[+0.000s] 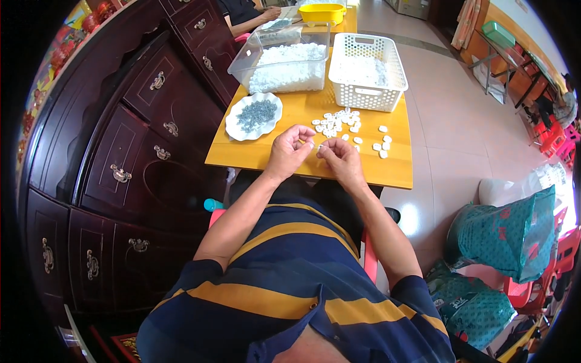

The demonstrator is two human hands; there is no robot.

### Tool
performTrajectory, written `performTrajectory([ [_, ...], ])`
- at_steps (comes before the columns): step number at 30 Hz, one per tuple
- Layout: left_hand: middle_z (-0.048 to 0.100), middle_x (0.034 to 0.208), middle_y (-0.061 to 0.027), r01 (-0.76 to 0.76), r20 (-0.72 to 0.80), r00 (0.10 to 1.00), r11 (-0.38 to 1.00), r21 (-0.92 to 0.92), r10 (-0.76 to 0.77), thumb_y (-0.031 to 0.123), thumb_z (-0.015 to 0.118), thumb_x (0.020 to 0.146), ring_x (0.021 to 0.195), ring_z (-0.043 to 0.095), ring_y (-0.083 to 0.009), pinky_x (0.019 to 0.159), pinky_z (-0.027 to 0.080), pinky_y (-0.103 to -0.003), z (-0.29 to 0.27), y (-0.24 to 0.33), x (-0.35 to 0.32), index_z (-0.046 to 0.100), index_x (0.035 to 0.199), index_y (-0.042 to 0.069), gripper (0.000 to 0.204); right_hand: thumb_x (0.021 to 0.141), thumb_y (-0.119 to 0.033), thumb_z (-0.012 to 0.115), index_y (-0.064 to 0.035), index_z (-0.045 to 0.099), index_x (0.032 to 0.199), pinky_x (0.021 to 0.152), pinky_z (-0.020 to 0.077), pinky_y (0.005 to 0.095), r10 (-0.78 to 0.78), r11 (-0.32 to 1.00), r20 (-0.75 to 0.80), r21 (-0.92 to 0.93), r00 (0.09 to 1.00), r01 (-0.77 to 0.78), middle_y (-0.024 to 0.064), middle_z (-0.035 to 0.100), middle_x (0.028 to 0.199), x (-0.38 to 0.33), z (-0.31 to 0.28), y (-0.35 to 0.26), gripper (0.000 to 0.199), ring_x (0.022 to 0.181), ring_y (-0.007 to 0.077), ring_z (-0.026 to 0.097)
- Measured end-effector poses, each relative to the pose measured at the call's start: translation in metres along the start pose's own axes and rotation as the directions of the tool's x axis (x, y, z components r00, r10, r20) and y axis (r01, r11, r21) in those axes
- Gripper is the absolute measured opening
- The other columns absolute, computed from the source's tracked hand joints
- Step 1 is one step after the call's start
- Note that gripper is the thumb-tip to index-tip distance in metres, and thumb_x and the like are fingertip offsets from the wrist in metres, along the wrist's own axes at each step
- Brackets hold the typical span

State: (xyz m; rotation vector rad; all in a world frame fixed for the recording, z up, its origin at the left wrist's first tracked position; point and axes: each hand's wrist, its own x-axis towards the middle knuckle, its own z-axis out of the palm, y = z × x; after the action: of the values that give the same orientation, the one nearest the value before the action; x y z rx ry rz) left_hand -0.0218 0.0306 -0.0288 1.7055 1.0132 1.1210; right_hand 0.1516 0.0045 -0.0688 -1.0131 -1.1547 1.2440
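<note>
Over the near edge of the wooden table, my left hand [289,151] and my right hand [342,162] face each other, fingertips nearly meeting. The right thumb and forefinger pinch a tiny pale piece, only a sliver of it showing. The left thumb and fingers are also pinched together; what they hold, if anything, is too small to make out. Just beyond lies a loose pile of small white oval plastic pieces [330,125], with several more scattered to the right. A white scalloped plate [270,128] of small dark grey pieces [255,115] stands at the left.
A clear plastic bin [242,68] full of white pieces and a white perforated basket [369,100] stand farther back on the table [396,169]. Beyond them are a yellow tub [322,13] and another person's hand [272,13]. Dark cabinets line the left; teal sacks [505,233] sit right.
</note>
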Motion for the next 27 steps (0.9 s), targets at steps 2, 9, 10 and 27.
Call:
performTrajectory([
  [2, 0.061, 0.093, 0.0051, -0.009, 0.017, 1.000, 1.000, -0.027, 0.009, 0.000, 0.066, 0.095, 0.069, 0.051, 0.0027, 0.060, 0.043, -0.015, 0.0004, 0.0011, 0.0009, 0.064, 0.114, 0.002, 0.019, 0.101, -0.014, 0.065, -0.0036, 0.066, 0.100, 0.061, 0.0447, 0.0193, -0.003, 1.000, 0.001, 0.001, 1.000, 0.003, -0.0011, 0.069, 0.085, -0.0001, -0.0004, 0.0002, 0.010, 0.069, 0.0030, 0.057],
  [9, 0.061, 0.094, 0.0048, -0.025, 0.043, 0.999, 1.000, -0.013, 0.025, 0.001, 0.066, 0.095, 0.071, 0.051, 0.0031, 0.063, 0.043, -0.014, 0.0002, -0.0005, -0.0002, 0.064, 0.114, 0.002, 0.019, 0.100, -0.013, 0.066, -0.0040, 0.066, 0.099, 0.059, 0.0440, 0.0192, -0.005, 1.000, 0.002, -0.012, 1.000, 0.005, -0.0015, 0.068, 0.084, 0.0018, 0.0001, 0.0018, 0.009, 0.067, 0.0027, 0.056],
  [10, 0.061, 0.094, 0.0048, -0.025, 0.042, 0.999, 1.000, -0.013, 0.026, 0.001, 0.066, 0.095, 0.071, 0.051, 0.0031, 0.063, 0.043, -0.014, 0.0000, -0.0005, -0.0001, 0.064, 0.114, 0.002, 0.019, 0.099, -0.013, 0.067, -0.0041, 0.066, 0.099, 0.059, 0.0442, 0.0192, 0.003, 1.000, -0.001, -0.013, 1.000, -0.003, -0.0015, 0.069, 0.084, 0.0021, 0.0002, 0.0016, 0.009, 0.068, 0.0027, 0.056],
  [27, 0.062, 0.094, 0.0036, -0.020, 0.041, 0.999, 0.994, 0.103, 0.016, -0.001, 0.066, 0.094, 0.072, 0.053, 0.0016, 0.067, 0.046, -0.015, 0.0031, 0.0029, -0.0029, 0.065, 0.113, 0.000, 0.019, 0.098, -0.013, 0.068, -0.0040, 0.068, 0.097, 0.062, 0.0466, 0.0198, -0.014, 0.996, -0.025, -0.091, 1.000, 0.012, -0.0005, 0.070, 0.083, -0.0004, 0.0007, 0.0014, 0.009, 0.068, 0.0036, 0.058],
])
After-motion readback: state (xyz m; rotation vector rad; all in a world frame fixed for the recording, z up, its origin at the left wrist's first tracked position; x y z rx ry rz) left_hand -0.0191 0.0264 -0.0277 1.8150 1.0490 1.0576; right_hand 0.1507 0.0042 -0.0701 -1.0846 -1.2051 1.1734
